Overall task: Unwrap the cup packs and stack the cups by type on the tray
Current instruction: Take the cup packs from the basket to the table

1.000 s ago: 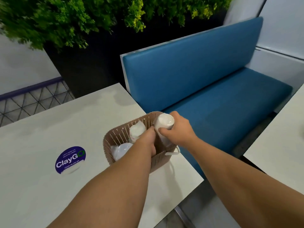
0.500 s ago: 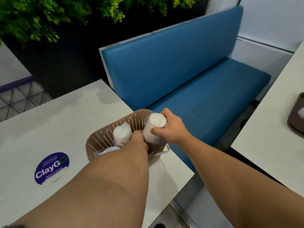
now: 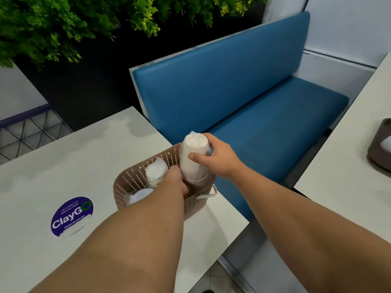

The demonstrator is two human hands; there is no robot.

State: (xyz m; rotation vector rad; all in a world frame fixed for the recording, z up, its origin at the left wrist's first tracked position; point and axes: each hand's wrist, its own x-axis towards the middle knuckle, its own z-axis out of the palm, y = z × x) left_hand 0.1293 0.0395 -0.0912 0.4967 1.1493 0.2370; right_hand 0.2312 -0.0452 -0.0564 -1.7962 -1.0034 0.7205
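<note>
— Where are your hands just now?

— Both at the brown basket (image 3: 135, 182), which sits on the white table (image 3: 69, 166) near its corner at about four o'clock from the table's middle. My right hand (image 3: 218, 159) is wrapped round a tall wrapped cup pack (image 3: 193, 159); thumb on the near face, fingers curled round the far side. The pack stands nearly upright, its top well above the basket's rim, its lower end down inside the wall.

— And the left?

— My left hand (image 3: 175, 178) reaches down into the basket, just at nine o'clock of that tall pack. The fingers are buried behind the wrist and the pack, so I cannot tell whether they are curled on anything or lying loose.

— What else is in there?

— A second wrapped pack (image 3: 156, 172) leaning at ten o'clock of my left hand, its plastic gathered to a point on top. A pale rounded pack (image 3: 139, 195) lies lower, at eight o'clock, partly under my forearm.

— Anything round about?

— A round blue ClayGo sticker (image 3: 72, 216) on the table at eight o'clock of the basket. A blue bench (image 3: 243, 92) beyond, at one o'clock. Green plants (image 3: 53, 24) at twelve. At three o'clock, on another table (image 3: 349, 166), the edge of a dark tray (image 3: 378, 153) holding something white.
</note>
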